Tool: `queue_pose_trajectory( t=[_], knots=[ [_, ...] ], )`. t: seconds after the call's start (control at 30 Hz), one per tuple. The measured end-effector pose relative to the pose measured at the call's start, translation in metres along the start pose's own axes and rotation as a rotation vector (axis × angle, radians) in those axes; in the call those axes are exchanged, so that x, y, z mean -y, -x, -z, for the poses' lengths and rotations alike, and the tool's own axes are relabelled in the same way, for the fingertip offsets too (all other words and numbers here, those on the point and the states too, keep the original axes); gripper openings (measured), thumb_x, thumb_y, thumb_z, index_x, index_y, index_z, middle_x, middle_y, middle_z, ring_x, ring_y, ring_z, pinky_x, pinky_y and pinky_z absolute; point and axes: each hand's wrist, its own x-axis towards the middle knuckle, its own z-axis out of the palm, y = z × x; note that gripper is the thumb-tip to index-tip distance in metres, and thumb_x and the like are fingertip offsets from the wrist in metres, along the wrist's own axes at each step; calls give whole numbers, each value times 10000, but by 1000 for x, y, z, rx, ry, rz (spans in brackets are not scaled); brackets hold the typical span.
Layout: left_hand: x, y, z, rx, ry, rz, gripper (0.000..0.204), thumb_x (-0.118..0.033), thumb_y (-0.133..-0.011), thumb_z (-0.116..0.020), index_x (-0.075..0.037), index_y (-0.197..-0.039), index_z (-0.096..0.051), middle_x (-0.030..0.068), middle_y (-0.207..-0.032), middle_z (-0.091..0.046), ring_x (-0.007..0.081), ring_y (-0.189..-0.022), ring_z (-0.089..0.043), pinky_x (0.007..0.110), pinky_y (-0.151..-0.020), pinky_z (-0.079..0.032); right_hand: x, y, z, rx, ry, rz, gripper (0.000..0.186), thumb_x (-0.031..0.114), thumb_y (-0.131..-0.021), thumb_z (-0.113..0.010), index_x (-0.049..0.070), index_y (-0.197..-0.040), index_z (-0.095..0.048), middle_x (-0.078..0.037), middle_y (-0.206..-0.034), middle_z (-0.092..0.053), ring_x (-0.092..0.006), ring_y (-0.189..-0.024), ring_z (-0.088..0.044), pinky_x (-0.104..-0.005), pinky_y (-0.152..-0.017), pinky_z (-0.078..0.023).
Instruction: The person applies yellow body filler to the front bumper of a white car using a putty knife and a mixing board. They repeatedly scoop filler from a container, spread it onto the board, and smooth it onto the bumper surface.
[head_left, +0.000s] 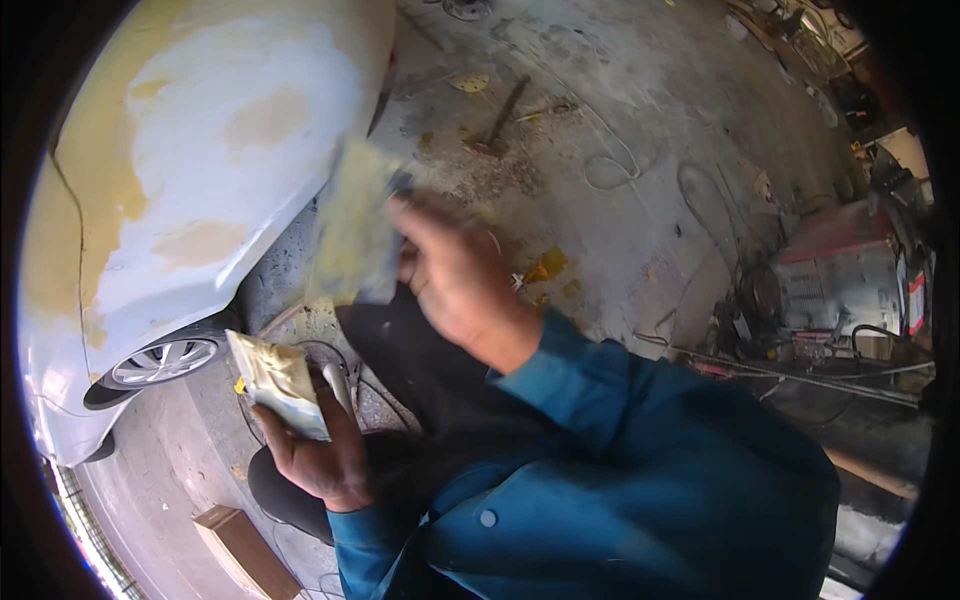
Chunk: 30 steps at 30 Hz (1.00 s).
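In my left hand (322,452) is a small flat plate (312,418), gripped with thumb and fingers. Cream-yellow body filler (275,368) covers its upper face. My right hand (462,285) is closed on a wide, flat filler spreader (355,240), smeared yellowish and blurred by motion. The spreader is raised in front of the lower edge of a white car body (300,80); whether it touches the panel I cannot tell. Tan and yellow filler patches (200,243) mark the car's side. Below them is a wheel (165,362) with a silver rim.
A hammer (508,112) lies on the dusty concrete floor amid scraps. Cables (612,182) loop across the ground. On the right stands a red and grey box-shaped machine (840,272) among clutter. A wooden block (245,550) sits at lower left, near my knee.
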Motion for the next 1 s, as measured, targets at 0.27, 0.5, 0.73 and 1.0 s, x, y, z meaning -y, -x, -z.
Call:
queue_pose_trajectory(
  t=[0.27,0.5,0.73,1.0],
  knots=[
    [-22,-20,8,-164,-99,-40,526,-332,-1149,-724,22,-1531,-648,206,-1448,-717,327,-1304,-679,457,-1203,-535,73,-26,295,-473,495,238,313,209,-1104,-741,-14,-1322,-770,-56,-1166,-784,-191,-1052,-749,-360,-904,-599],
    [-14,-30,-16,-323,-251,-170,506,-366,-1155,-706,-3,-1503,-645,193,-1328,-744,305,-1150,-698,429,-985,-566,-67,6,483,-715,1284,-27,348,258,-1054,-754,-33,-1235,-812,-257,-1093,-822,-408,-976,-772,-501,-861,-579],
    [-14,-29,-20,-400,-276,-219,473,-337,-1144,-736,25,-1441,-663,202,-1207,-744,287,-1099,-698,399,-970,-569,-103,0,516,-820,1284,-197,351,274,-1025,-762,10,-1246,-832,-282,-1124,-809,-504,-1018,-751,-592,-905,-582],
    [-14,-35,-16,-364,-290,-222,498,-339,-1149,-728,25,-1476,-635,193,-1177,-724,273,-1066,-677,380,-921,-558,-123,-9,534,-756,1295,-261,396,301,-1056,-749,28,-1331,-830,-267,-1201,-818,-490,-1061,-757,-596,-940,-594]
  ],
)
